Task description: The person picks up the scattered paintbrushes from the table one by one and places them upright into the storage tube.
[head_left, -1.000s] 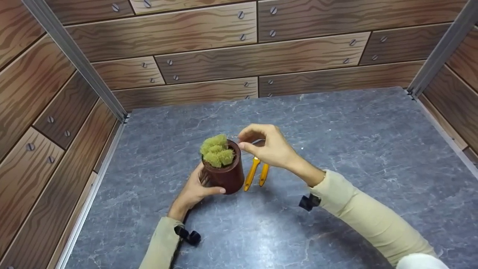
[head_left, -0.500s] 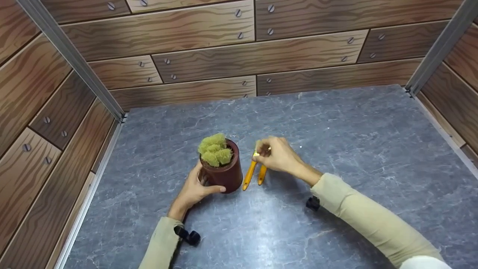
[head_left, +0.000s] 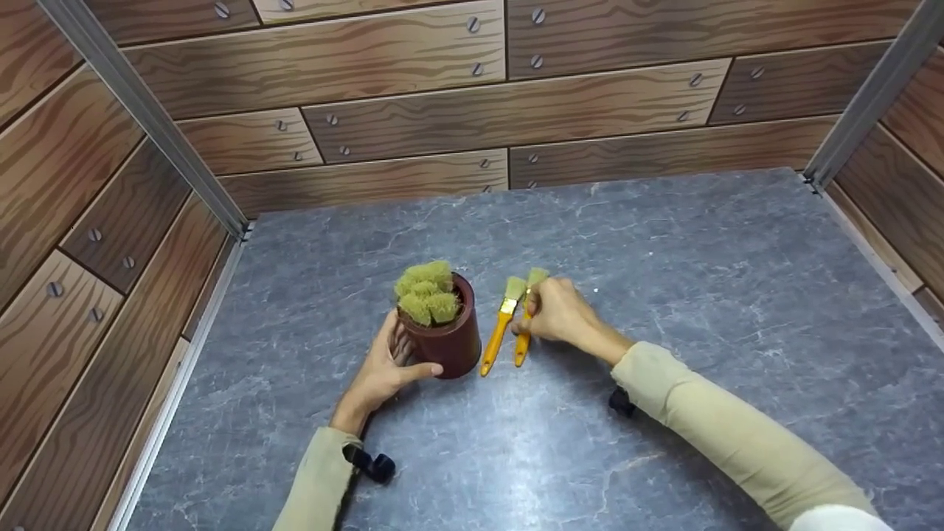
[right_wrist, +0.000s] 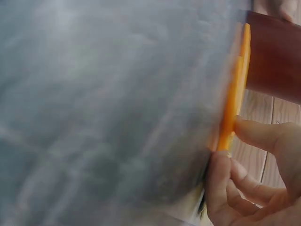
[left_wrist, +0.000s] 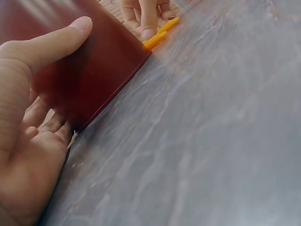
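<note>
A dark reddish-brown cylindrical cup [head_left: 445, 352] stands on the table, with several pale green-yellow bristle tufts [head_left: 426, 293] rising from its mouth. My left hand [head_left: 377, 375] holds the cup from the left, its thumb across the front wall as the left wrist view shows. To the cup's right lie two paintbrushes with orange handles, bristles pointing away. My right hand [head_left: 564, 313] pinches the right paintbrush [head_left: 521, 352] between thumb and fingers, covering its middle. The left paintbrush [head_left: 498, 333] lies between that hand and the cup. Whatever is under the tufts is hidden inside the cup.
The grey marbled table [head_left: 700, 295] runs back to a wood-patterned wall [head_left: 413, 81]. Side walls with metal corner posts [head_left: 155, 118] stand left and right. Tiny white specks lie on the table at the right.
My right hand has moved from beside the cup's rim down and right to the right paintbrush and now pinches it. My left hand and the cup have stayed nearly still.
</note>
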### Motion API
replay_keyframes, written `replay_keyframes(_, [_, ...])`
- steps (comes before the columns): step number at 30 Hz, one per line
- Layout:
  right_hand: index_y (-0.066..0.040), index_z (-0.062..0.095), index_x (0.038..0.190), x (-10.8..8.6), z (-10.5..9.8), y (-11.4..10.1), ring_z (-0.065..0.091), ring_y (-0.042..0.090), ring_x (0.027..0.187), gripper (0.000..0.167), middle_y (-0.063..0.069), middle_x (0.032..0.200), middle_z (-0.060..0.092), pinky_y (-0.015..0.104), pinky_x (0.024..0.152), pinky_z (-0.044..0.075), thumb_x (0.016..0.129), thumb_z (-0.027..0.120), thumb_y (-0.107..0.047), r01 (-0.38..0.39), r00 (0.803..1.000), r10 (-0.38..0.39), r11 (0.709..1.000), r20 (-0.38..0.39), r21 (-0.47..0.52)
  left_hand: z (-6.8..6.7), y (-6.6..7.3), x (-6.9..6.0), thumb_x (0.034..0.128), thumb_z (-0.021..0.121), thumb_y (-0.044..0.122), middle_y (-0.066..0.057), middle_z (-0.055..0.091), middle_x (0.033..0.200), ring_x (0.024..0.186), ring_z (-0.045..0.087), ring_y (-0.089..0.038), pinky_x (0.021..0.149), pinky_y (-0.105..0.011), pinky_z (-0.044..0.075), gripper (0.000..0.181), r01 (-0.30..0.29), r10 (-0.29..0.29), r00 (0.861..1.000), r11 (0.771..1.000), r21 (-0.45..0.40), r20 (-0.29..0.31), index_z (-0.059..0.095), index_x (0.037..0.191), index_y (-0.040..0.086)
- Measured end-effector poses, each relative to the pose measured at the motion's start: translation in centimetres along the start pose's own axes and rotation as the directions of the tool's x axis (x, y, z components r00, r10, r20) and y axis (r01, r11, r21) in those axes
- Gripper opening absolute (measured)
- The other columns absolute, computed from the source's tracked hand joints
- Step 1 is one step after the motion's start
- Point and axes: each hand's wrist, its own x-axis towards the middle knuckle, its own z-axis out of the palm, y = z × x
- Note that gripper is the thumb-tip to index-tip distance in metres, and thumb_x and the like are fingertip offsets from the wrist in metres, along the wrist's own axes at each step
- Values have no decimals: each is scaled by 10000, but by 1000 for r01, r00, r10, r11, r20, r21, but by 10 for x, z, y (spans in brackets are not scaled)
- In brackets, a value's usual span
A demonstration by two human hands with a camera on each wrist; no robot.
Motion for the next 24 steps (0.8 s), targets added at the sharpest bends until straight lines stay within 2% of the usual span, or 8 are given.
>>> replay_keyframes(5, [-126, 626, 749, 2, -7, 0, 571, 126, 606, 380, -25, 689, 613, 249, 538, 502, 720, 997, -201, -75, 996, 74, 997, 49, 24, 0, 0, 0, 812, 927, 32, -131, 306, 1747, 1642, 237, -282, 1348, -378, 232, 1213, -29, 29, 1000, 999, -13, 9, 123, 1716, 128])
replay_keyframes(10, [-119, 597, 753, 5, -12, 7, 591, 123, 614, 395, -19, 707, 605, 212, 534, 534, 704, 988, -147, -138, 987, 129, 986, 94, 94, 0, -2, 1, 832, 908, 20, -129, 286, 1756, 1646, 223, -291, 1352, -390, 213, 1196, -48, 48, 998, 999, -19, 29, 115, 1719, 139])
replay_keyframes(14, [-112, 611, 768, 5, -13, 13, 590, 116, 623, 372, -16, 723, 599, 201, 544, 555, 714, 979, -117, -188, 978, 170, 968, 118, 165, 1, -2, 1, 839, 908, 35, -117, 281, 1760, 1649, 216, -283, 1358, -402, 206, 1192, -32, 33, 999, 999, -10, 31, 116, 1721, 160])
replay_keyframes(20, [-85, 634, 804, 6, -13, 18, 621, 93, 588, 340, -10, 709, 618, 235, 562, 623, 715, 960, -58, -219, 973, 191, 940, 128, 262, 0, -2, 1, 829, 914, 30, -99, 292, 1756, 1647, 230, -267, 1357, -403, 222, 1195, -12, 12, 1000, 1000, -10, 17, 133, 1721, 175])
replay_keyframes(24, [-60, 647, 828, 6, -15, 21, 640, 87, 584, 324, -3, 699, 638, 238, 567, 627, 727, 955, -50, -226, 972, 192, 926, 137, 302, 1, -2, 1, 824, 922, 38, -106, 293, 1756, 1648, 225, -272, 1356, -403, 221, 1194, -14, 14, 1000, 1000, -3, 13, 142, 1719, 167])
